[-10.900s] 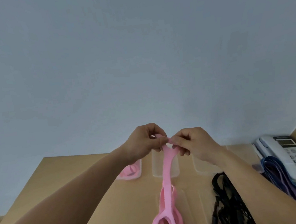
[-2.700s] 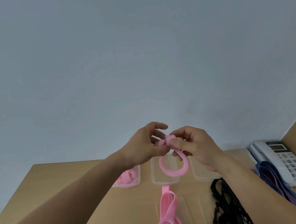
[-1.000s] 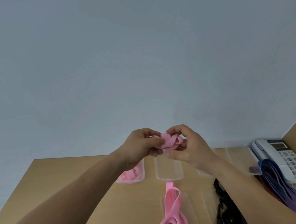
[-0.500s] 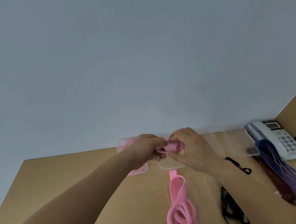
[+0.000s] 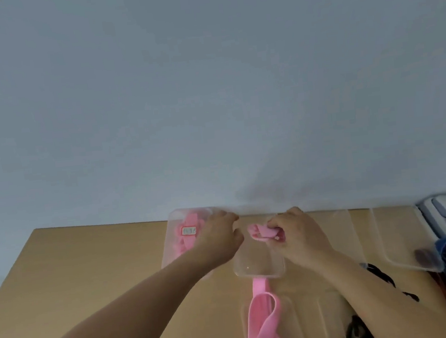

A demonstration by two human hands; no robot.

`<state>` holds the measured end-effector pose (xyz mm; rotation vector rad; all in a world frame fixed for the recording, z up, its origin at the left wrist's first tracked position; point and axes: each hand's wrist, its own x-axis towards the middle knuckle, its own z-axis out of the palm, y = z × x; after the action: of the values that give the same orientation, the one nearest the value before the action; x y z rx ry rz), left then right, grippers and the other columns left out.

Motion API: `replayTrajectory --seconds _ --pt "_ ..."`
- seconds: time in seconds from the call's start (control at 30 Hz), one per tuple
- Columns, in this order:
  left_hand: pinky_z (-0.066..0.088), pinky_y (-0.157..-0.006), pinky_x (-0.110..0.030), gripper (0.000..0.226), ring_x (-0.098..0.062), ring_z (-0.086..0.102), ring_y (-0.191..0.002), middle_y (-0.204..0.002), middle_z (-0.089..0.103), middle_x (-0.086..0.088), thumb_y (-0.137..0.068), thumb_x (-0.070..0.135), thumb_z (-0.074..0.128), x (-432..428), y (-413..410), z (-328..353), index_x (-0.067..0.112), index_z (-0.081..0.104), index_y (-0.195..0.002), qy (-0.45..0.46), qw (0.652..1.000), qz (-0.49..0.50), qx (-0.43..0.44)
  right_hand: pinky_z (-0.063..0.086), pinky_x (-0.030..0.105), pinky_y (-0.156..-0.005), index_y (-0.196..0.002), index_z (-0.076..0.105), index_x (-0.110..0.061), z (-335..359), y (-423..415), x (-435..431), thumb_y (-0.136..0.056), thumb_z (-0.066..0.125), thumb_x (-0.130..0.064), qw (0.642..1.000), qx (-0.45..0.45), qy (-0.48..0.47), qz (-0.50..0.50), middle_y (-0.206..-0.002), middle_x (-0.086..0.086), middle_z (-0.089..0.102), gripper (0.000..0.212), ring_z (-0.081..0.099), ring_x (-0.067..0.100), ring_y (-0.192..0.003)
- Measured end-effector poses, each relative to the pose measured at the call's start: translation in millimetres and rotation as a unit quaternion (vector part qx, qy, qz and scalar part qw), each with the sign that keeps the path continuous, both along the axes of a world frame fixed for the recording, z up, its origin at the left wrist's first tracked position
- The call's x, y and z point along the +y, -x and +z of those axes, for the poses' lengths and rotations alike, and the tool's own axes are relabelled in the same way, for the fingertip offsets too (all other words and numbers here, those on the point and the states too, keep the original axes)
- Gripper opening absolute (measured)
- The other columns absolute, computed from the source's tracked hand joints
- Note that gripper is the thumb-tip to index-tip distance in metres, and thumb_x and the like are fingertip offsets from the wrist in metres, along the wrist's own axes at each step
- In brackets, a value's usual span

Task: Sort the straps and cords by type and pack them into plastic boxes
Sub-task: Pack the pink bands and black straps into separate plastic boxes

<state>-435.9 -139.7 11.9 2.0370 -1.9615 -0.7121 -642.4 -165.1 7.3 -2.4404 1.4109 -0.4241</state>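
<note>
R hand [image 5: 297,236] is pinching the folded pink strap [image 5: 261,232] w/ thumb + curled fingers. The bundle is sticking out to the left of the grip, above the far half of the empty clear box [image 5: 257,271]; we can't tell if it's touching the floor yet. L hand [image 5: 218,241] is sitting just beside the bundle w/ a small gap, fingers curled; we can't tell if it's gripping anything. Bundle's long axis is running approx L-R, across the box, which is running away from us. We're judging the drop as straight down, R hand doing it. Left box [image 5: 178,223] is already holding pink straps; a loose pink strap [image 5: 262,316] is waiting on the table [image 5: 89,265].
</note>
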Motion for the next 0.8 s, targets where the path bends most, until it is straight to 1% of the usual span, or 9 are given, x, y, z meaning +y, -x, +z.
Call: replayTrajectory --seconds 0.03,0.1,0.17,0.27,0.37,0.53,0.63,0.73,0.8 --pt "0.039 -0.107 -0.039 0.046 -0.024 0.044 -0.13 -0.14 0.051 -0.005 -0.095 0.025 0.049 -4.0 1.4 -5.6 0.017 0.049 -0.14 -0.001 0.998 -0.023 -0.051 0.045 0.032 -0.069 -0.092 0.072 -0.019 -5.5 -2.0 -9.4 -0.076 0.075 -0.034 1.0 -0.001 0.006 0.003 -0.079 -0.007 0.067 0.023 0.052 0.018 -0.085" --pt "0.038 -0.105 -0.039 0.045 -0.025 0.04 -0.129 -0.138 0.051 -0.005 -0.093 0.026 0.047 -8.9 4.1 -18.6 0.017 0.05 -0.138 -0.007 0.99 -0.059 -0.13 0.046 0.035 -0.067 -0.085 0.072 -0.016 -15.0 -9.4 -25.3 -0.075 0.078 -0.034 1.0 -0.002 0.025 0.015 -0.073 -0.005 0.067 0.022 0.054 0.021 -0.082" --pt "0.04 -0.102 -0.037 0.043 -0.025 0.04 -0.127 -0.134 0.052 -0.005 -0.09 0.026 0.048 -11.4 5.9 -30.2 0.016 0.053 -0.132 -0.008 0.984 -0.071 -0.164 0.045 0.035 -0.069 -0.08 0.069 -0.015 -23.1 -19.1 -36.2 -0.074 0.078 -0.035 0.998 0.02 0.035 0.04 -0.073 -0.005 0.067 0.023 0.055 0.023 -0.082" --pt "0.041 -0.098 -0.035 0.039 -0.024 0.043 -0.121 -0.126 0.055 -0.004 -0.089 0.026 0.048 -13.0 7.1 -40.6 0.016 0.057 -0.126 0.021 0.987 -0.048 -0.152 0.046 0.038 -0.075 -0.082 0.067 -0.015 -32.4 -30.3 -45.6 -0.07 0.078 -0.033 0.994 0.074 0.039 0.071 -0.078 -0.001 0.069 0.024 0.056 0.027 -0.087" --pt "0.04 -0.095 -0.033 0.037 -0.024 0.047 -0.116 -0.121 0.058 -0.003 -0.088 0.025 0.049 -15.0 6.2 -45.3 0.016 0.059 -0.123 0.045 0.987 -0.04 -0.15 0.047 0.038 -0.072 -0.076 0.066 -0.014 -39.7 -33.6 -49.3 -0.063 0.081 -0.028 0.989 0.12 0.053 0.072 -0.074 0.001 0.068 0.024 0.058 0.029 -0.082" --pt "0.035 -0.093 -0.031 0.036 -0.025 0.046 -0.112 -0.115 0.058 -0.003 -0.086 0.03 0.05 -16.3 4.5 -46.3 0.016 0.061 -0.117 0.058 0.985 -0.06 -0.154 0.045 0.038 -0.071 -0.076 0.066 -0.018 -52.2 -28.7 -51.7 -0.063 0.084 -0.028 0.987 0.12 0.068 0.088 -0.075 -0.003 0.067 0.024 0.06 0.027 -0.081" --pt "0.036 -0.092 -0.029 0.036 -0.023 0.046 -0.112 -0.114 0.058 -0.001 -0.086 0.033 0.05 -17.6 1.1 -47.8 0.017 0.061 -0.116 0.064 0.982 -0.079 -0.161 0.044 0.038 -0.069 -0.075 0.066 -0.019 -53.6 -29.5 -51.2 -0.064 0.084 -0.029 0.984 0.125 0.085 0.095 -0.074 -0.005 0.066 0.023 0.059 0.025 -0.079" --pt "0.037 -0.09 -0.03 0.037 -0.022 0.046 -0.111 -0.113 0.058 0.0 -0.086 0.034 0.05 -20.3 -0.8 -46.7 0.018 0.062 -0.117 0.062 0.979 -0.094 -0.168 0.043 0.039 -0.066 -0.074 0.066 -0.019 -54.3 -34.4 -48.4 -0.062 0.085 -0.028 0.98 0.154 0.106 0.069 -0.079 0.001 0.061 0.024 0.057 0.027 -0.078" --pt "0.038 -0.088 -0.032 0.035 -0.024 0.048 -0.108 -0.109 0.059 -0.001 -0.085 0.034 0.051 -19.5 0.5 -44.6 0.017 0.064 -0.112 0.068 0.976 -0.103 -0.182 0.044 0.038 -0.064 -0.073 0.066 -0.018 -54.9 -36.8 -45.9 -0.06 0.085 -0.026 0.979 0.164 0.115 0.047 -0.077 0.003 0.059 0.025 0.057 0.028 -0.074"
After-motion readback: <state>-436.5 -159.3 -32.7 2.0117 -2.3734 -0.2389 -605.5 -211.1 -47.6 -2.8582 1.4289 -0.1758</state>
